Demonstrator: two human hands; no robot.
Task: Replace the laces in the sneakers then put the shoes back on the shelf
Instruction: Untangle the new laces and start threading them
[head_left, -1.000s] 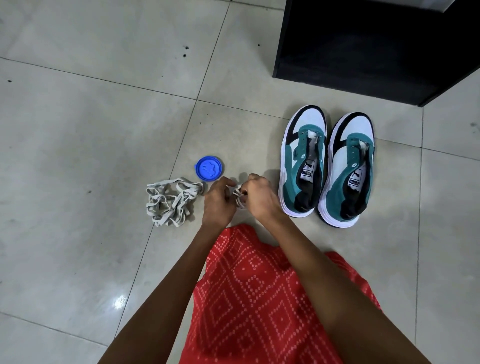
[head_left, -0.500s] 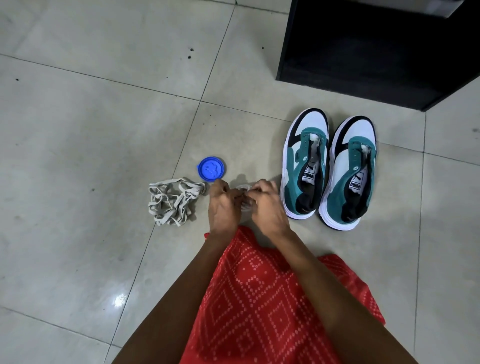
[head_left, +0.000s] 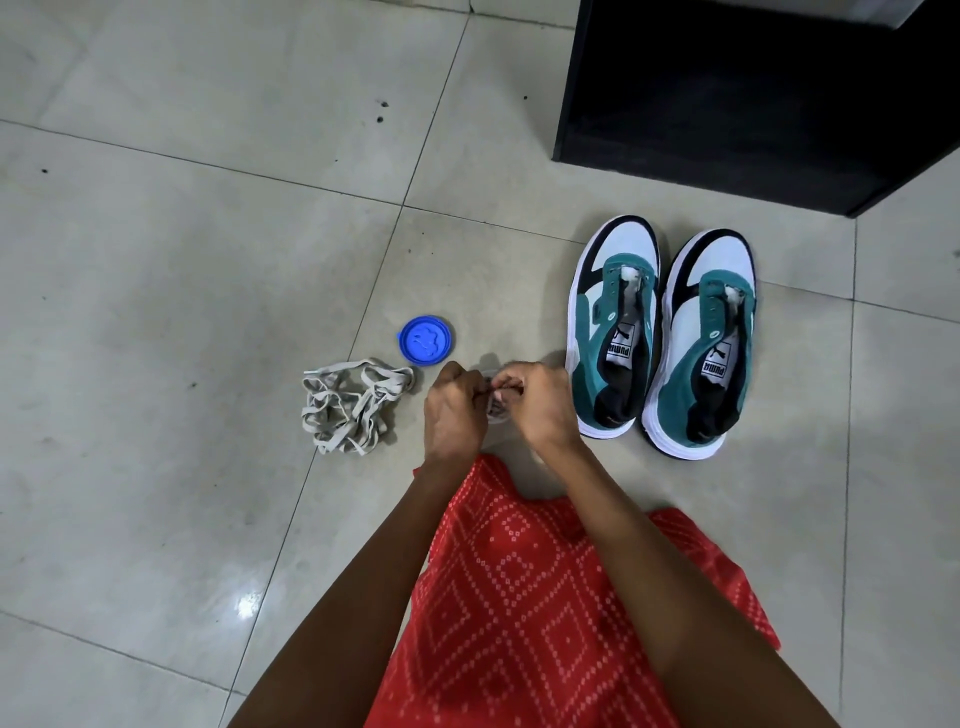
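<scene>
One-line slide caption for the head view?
Both hands work a small lace bundle between unlaced teal sneakers and a loose lace pile.

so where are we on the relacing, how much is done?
Done: both sneakers sit on the floor with bare eyelets, and a loose pile of laces lies apart. In hand: left hand and right hand work a small bundle of lace together. Left: threading both shoes, then returning them to the black shelf.
</scene>
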